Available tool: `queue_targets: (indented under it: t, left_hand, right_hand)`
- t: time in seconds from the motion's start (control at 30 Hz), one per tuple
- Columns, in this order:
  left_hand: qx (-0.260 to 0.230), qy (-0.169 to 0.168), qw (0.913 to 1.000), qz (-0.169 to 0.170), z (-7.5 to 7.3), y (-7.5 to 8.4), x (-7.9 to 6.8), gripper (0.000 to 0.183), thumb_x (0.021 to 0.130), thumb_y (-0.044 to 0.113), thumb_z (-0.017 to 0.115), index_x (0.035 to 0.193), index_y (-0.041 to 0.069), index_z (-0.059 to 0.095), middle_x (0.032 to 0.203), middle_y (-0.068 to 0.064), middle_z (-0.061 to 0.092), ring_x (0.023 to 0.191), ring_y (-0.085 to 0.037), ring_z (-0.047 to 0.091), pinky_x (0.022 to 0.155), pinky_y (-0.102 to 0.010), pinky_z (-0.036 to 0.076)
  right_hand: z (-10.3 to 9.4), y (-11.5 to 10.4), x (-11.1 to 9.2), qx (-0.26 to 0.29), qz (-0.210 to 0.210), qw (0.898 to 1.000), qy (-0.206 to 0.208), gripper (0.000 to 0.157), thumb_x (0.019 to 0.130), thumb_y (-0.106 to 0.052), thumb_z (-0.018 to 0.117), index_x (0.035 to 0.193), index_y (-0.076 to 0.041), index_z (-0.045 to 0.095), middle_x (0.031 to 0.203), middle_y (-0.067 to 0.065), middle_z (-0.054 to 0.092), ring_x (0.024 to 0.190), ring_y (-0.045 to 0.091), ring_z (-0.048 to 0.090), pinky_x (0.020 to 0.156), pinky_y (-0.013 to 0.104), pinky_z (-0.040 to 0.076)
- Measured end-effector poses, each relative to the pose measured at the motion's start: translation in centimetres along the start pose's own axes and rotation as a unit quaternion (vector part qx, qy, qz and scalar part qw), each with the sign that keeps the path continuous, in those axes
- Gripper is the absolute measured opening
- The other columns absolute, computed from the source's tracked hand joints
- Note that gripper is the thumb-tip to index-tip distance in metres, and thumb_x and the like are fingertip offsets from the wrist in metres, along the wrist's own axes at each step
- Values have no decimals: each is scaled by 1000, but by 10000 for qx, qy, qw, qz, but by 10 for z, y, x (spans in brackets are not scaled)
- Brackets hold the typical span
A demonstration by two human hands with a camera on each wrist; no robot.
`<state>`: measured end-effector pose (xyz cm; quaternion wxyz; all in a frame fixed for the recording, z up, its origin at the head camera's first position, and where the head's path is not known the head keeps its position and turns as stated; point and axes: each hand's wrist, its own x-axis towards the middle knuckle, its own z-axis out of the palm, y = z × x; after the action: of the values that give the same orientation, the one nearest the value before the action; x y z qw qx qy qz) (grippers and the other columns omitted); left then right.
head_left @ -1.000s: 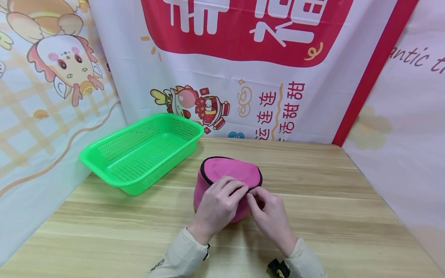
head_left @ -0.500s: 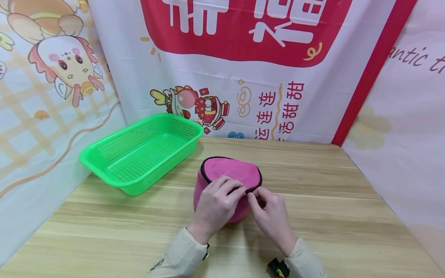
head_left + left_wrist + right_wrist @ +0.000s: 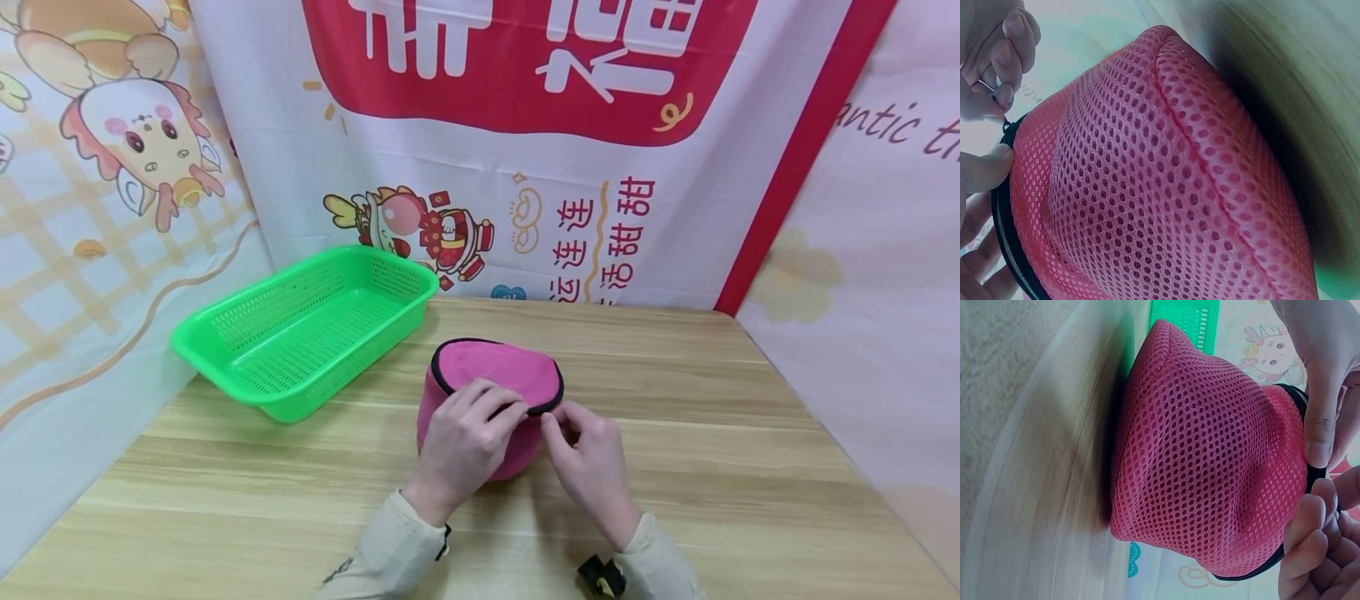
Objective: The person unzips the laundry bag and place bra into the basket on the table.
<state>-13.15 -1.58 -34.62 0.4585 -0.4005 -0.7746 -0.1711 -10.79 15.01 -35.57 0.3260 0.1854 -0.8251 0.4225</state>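
Note:
A pink mesh zip bag [image 3: 517, 454] with a black zipper rim [image 3: 1005, 215] stands upright on the table. My left hand [image 3: 468, 433] grips the front of its rim, thumb on the near side of the black band and the other fingers over the lid. Just right of it, my right hand [image 3: 588, 454] pinches the small zipper pull [image 3: 1006, 127] at the rim between thumb and fingertips. In the right wrist view, the curled fingers of the right hand [image 3: 1313, 544] hide the pull, close below the left thumb [image 3: 1320, 425]. What the bag holds inside is hidden.
A green perforated plastic basket [image 3: 360, 367] stands at the back left of the wooden table [image 3: 720, 433]. Printed cloth hangings [image 3: 465, 150] close off the back and both sides.
My right hand has slid slightly to the right along the rim, widening the gap from my left hand. The left hand and the bag have stayed almost in place.

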Motion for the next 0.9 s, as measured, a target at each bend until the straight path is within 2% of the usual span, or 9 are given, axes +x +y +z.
queue_targets:
  t: [0.23,0.53,0.73,0.9]
  left_hand:
    - [-82,-80,9999,-28,-1,0,0,12,79,11,65,90,10,71,89,-1,62,84,-16,54,75,-27,47]
    - [-89,-42,9999,-27,-2,-1,1,13,79,9,65,91,9,71,89,-1,62,84,-16,54,74,-27,48]
    - [-135,30,9999,-20,-3,-1,1,13,79,8,65,90,8,71,90,-2,62,85,-17,54,75,-26,47]
    - [-205,-33,9998,1,-3,-2,1,13,78,9,66,90,7,70,90,-3,62,85,-17,53,77,-26,47]
  right_hand:
    - [0,0,0,-48,199,9998,-25,22,82,-5,59,63,-17,54,51,-11,42,43,4,37,35,19,31]
    - [-1,-1,1,-130,320,9993,147,22,79,-3,60,62,-16,55,50,-12,42,42,4,38,35,18,30]
    - [-1,0,1,292,604,9969,-417,17,86,-13,58,69,-13,57,51,-9,47,42,6,44,36,22,37]
    - [0,1,0,519,585,9933,-857,17,90,-20,54,74,-14,55,53,-7,51,42,6,48,37,23,41]
